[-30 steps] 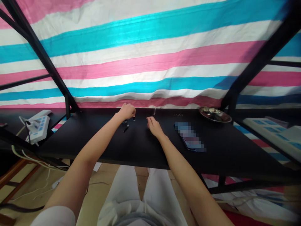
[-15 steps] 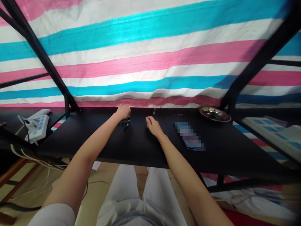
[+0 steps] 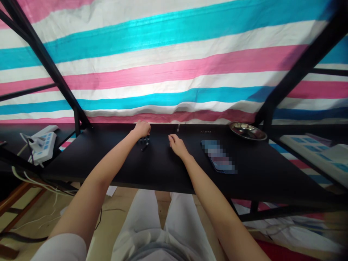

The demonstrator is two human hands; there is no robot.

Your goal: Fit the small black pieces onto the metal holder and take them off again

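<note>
Above the far left part of the black table, my left hand point(image 3: 142, 128) is curled downward, and its fingertips are mostly hidden behind the knuckles. Several small dark cylinders with pale bands point(image 3: 145, 138) stand just under and in front of it. Closer to me, a single small black cylinder with a pale end point(image 3: 145, 146) lies on its side. My right hand point(image 3: 177, 144) rests on the table to the right, with its fingers curled together; whatever they may hold is too small to make out.
To the right of my right hand lies a pixelated flat phone-like object point(image 3: 219, 156). A shiny metal plate point(image 3: 248, 132) sits at the back right. Several tiny pieces point(image 3: 206, 132) and a thin clear strip point(image 3: 178, 128) lie near the back edge. Power strips point(image 3: 45, 146) are at the left.
</note>
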